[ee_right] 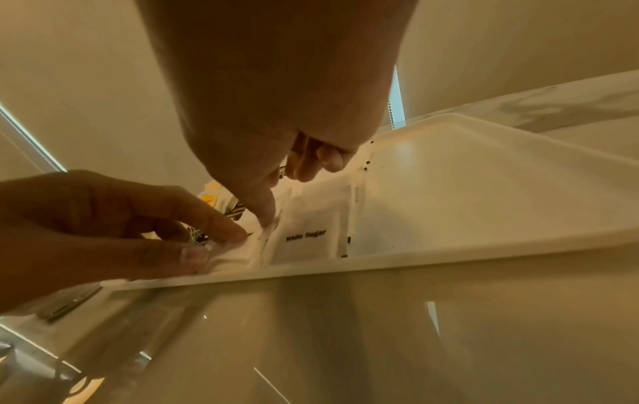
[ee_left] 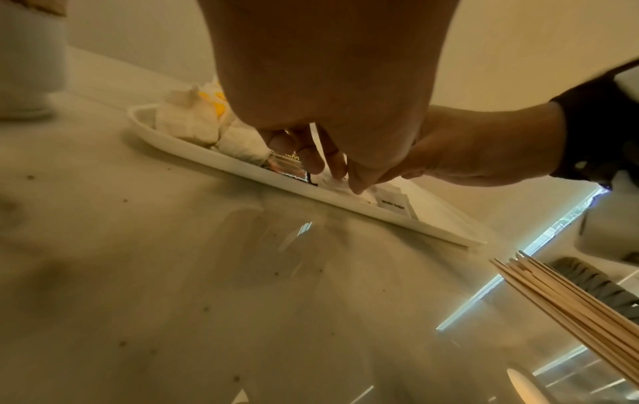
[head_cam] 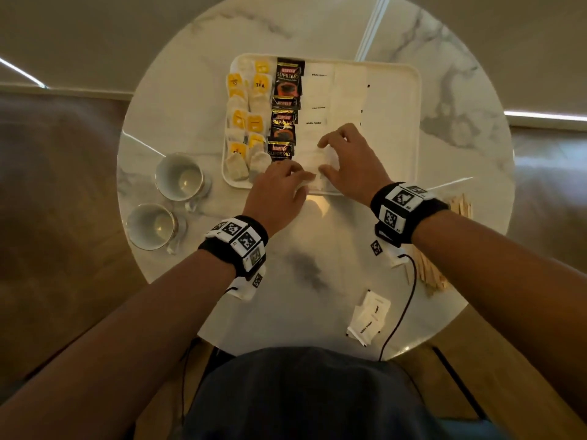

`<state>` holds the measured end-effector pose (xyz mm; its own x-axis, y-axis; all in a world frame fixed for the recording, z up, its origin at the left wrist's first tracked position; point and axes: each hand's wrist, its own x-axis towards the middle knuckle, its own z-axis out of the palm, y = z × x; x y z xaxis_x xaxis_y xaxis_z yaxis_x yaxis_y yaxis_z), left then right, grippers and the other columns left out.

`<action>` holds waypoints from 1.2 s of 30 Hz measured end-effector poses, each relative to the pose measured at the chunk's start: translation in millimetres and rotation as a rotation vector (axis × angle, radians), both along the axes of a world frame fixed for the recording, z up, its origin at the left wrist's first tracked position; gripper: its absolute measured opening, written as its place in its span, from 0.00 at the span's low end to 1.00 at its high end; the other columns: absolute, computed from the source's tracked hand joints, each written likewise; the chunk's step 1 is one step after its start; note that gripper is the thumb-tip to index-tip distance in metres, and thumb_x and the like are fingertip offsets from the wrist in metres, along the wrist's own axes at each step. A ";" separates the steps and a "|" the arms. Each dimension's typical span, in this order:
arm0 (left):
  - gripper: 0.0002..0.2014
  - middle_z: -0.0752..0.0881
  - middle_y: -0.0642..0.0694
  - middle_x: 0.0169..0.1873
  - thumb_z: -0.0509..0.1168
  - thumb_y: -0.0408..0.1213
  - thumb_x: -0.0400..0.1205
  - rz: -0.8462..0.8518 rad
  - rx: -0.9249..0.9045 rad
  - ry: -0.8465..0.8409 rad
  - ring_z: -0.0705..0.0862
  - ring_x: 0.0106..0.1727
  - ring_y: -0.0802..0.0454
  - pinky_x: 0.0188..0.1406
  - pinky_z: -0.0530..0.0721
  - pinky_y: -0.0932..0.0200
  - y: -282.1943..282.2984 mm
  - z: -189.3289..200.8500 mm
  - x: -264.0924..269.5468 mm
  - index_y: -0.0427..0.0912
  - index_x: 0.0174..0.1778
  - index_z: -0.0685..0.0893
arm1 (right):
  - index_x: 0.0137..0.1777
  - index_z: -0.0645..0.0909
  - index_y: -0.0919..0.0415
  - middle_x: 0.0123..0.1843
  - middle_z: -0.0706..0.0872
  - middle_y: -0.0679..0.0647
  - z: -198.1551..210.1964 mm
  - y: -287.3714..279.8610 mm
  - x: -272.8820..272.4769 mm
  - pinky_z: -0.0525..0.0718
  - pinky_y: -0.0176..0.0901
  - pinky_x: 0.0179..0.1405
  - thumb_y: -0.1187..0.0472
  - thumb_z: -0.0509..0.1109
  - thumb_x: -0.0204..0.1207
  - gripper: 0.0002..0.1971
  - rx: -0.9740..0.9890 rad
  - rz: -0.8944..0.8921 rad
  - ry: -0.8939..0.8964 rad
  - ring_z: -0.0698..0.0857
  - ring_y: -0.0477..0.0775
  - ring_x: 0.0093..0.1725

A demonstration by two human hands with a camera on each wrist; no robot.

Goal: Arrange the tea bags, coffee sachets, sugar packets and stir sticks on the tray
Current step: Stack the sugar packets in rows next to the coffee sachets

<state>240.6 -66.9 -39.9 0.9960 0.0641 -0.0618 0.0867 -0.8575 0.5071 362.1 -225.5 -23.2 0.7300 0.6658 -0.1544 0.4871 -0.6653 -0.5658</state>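
Note:
A white tray (head_cam: 416, 122) holds tea bags (head_cam: 247, 122) on its left, black coffee sachets (head_cam: 286, 106) beside them, then white sugar packets (head_cam: 317, 100). Both hands meet at the tray's near edge over one sugar packet (head_cam: 313, 160). My left hand (head_cam: 305, 179) pinches its near corner (ee_right: 235, 254) between thumb and forefinger. My right hand (head_cam: 322, 155) curls over its right side, with the thumb tip (ee_right: 268, 221) pressed on it. Another packet (ee_right: 307, 240) marked "White Sugar" lies flat just to the right. Two loose sugar packets (head_cam: 370, 317) and the wooden stir sticks (head_cam: 432, 271) lie on the table.
The round marble table (head_cam: 286, 281) carries two white cups (head_cam: 179, 176) (head_cam: 152, 225) left of the tray. The right third of the tray (ee_right: 466, 191) is bare. A black cable (head_cam: 403, 306) hangs from my right wristband across the table's near edge.

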 end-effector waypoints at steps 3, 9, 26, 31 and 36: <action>0.15 0.83 0.48 0.54 0.63 0.42 0.82 -0.013 0.008 0.008 0.80 0.55 0.47 0.48 0.83 0.43 0.4 0.9 2.0 0.49 0.62 0.88 | 0.62 0.84 0.58 0.62 0.78 0.56 -3.9 1.5 -0.1 0.82 0.53 0.57 0.58 0.75 0.76 0.15 -0.042 0.044 -0.076 0.79 0.60 0.58; 0.15 0.83 0.48 0.55 0.64 0.43 0.82 -0.010 0.002 0.044 0.80 0.56 0.47 0.50 0.83 0.43 0.6 2.7 2.8 0.49 0.64 0.87 | 0.62 0.85 0.57 0.63 0.78 0.57 -3.0 -2.1 -0.7 0.81 0.52 0.58 0.57 0.72 0.78 0.13 -0.027 0.052 -0.067 0.79 0.60 0.59; 0.11 0.84 0.51 0.53 0.65 0.47 0.82 -0.296 -0.008 0.154 0.83 0.51 0.48 0.49 0.80 0.48 -85.4 12.6 -71.5 0.51 0.57 0.84 | 0.55 0.82 0.52 0.50 0.82 0.48 14.0 -111.3 -89.1 0.83 0.46 0.47 0.58 0.67 0.79 0.07 -0.014 -0.047 0.140 0.79 0.45 0.40; 0.15 0.84 0.51 0.51 0.69 0.55 0.79 -0.481 0.004 0.186 0.83 0.49 0.48 0.46 0.74 0.54 -124.4 11.1 -89.5 0.50 0.56 0.84 | 0.55 0.83 0.53 0.48 0.82 0.49 6.0 -155.2 -124.8 0.84 0.48 0.49 0.61 0.67 0.78 0.08 -0.061 -0.053 0.173 0.80 0.46 0.43; 0.37 0.80 0.51 0.53 0.66 0.77 0.65 -0.650 0.125 0.200 0.79 0.48 0.49 0.47 0.74 0.53 -154.1 8.1 -109.7 0.51 0.59 0.79 | 0.54 0.83 0.54 0.47 0.82 0.49 -0.5 -187.8 -146.3 0.84 0.49 0.50 0.62 0.66 0.78 0.08 -0.099 -0.081 0.199 0.80 0.48 0.44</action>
